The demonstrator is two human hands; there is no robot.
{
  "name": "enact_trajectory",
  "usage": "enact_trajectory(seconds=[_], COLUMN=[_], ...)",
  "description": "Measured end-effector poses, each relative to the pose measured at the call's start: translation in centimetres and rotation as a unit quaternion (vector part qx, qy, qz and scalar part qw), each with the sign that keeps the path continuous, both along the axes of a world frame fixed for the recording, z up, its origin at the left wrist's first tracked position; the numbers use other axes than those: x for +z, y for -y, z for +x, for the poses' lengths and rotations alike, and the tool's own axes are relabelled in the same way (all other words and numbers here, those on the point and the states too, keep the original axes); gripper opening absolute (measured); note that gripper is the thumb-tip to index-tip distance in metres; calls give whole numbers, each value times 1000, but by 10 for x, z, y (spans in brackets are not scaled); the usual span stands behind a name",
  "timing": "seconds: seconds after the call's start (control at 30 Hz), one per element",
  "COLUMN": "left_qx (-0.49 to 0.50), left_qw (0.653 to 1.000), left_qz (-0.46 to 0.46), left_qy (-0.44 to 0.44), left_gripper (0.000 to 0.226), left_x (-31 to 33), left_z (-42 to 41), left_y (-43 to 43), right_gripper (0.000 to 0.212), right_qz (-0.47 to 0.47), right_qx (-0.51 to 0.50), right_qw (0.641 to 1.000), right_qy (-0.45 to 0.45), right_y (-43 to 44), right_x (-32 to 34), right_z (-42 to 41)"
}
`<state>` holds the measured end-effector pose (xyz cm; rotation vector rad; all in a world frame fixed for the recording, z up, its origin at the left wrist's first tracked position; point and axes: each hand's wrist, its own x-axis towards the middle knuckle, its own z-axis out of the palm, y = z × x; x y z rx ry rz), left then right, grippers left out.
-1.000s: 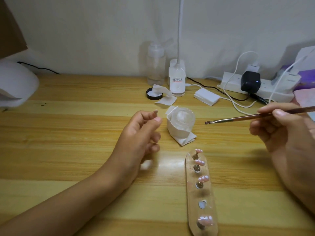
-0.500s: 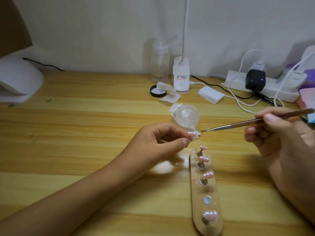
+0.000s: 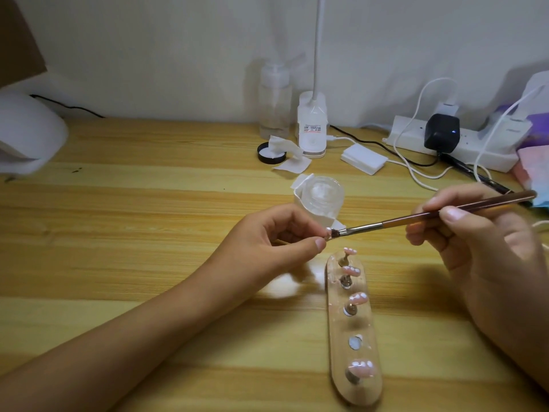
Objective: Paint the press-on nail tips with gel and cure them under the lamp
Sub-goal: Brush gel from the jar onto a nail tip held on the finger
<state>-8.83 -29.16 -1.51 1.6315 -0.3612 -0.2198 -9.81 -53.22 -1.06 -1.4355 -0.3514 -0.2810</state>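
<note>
My left hand [image 3: 273, 242] pinches a small pink nail tip [image 3: 417, 232] on its stand between thumb and fingers, above the desk. My right hand [image 3: 481, 248] grips a thin brown brush [image 3: 439, 215], and its dark bristles touch that nail tip. Below them lies a long wooden holder [image 3: 367, 391] carrying several pink nail tips [image 3: 358, 298] on metal pegs, with one bare magnet spot [image 3: 355, 342]. A clear gel jar [image 3: 322, 194] wrapped in white wipe stands just behind my left hand. The white curing lamp [image 3: 26, 138] sits at the far left edge.
At the back stand a clear pump bottle [image 3: 274, 105], a white desk-lamp base [image 3: 312, 129], a black lid [image 3: 271, 153] with wipes, a white pad stack [image 3: 364, 159], and a power strip [image 3: 457, 144] with plugs and cables. Pink and purple items [image 3: 531, 162] lie far right.
My left hand came down and right with the nail tip pinched. The brush swung in leftward until its bristles met the tip.
</note>
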Motion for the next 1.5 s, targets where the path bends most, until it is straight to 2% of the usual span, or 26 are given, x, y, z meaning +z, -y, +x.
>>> enact_trajectory(seconds=[0.07,0.2,0.33,0.43,0.7,0.9,1.13,1.2,1.33,1.5], left_qx=[2,-9,-6,-8,-16,-23,-17,-11,-6,-3], left_qw=[1000,1000,1000,1000,1000,1000,999,999,999,1000], left_qz=[-5,-11,-3,2,9,-8,-44,-50,-45,-29], left_qy=[-5,-8,-10,-3,6,-2,-4,-6,-3,4], left_gripper=[8,13,6,10,14,16,6,3,11,4], left_x=[1,3,3,2,2,3,0,-1,1,2], left_z=[0,-2,-2,-1,-1,-2,1,1,1,1], left_y=[0,1,1,1,1,1,0,0,0,1], right_gripper=[13,11,17,18,10,16,15,18,39,45], right_qz=[-16,-54,13,38,41,31,11,28,76,63], right_qx=[-7,-37,-20,1,15,25,63,57,39,34], right_qw=[1000,998,1000,999,999,999,998,998,995,996], right_qy=[9,20,-2,-14,-4,-3,-15,-16,-46,-59], right_y=[1,4,5,4,-3,-4,-3,-1,5,6], right_x=[1,-1,0,1,3,3,1,1,2,1], right_z=[0,1,5,5,2,1,-1,2,11,14])
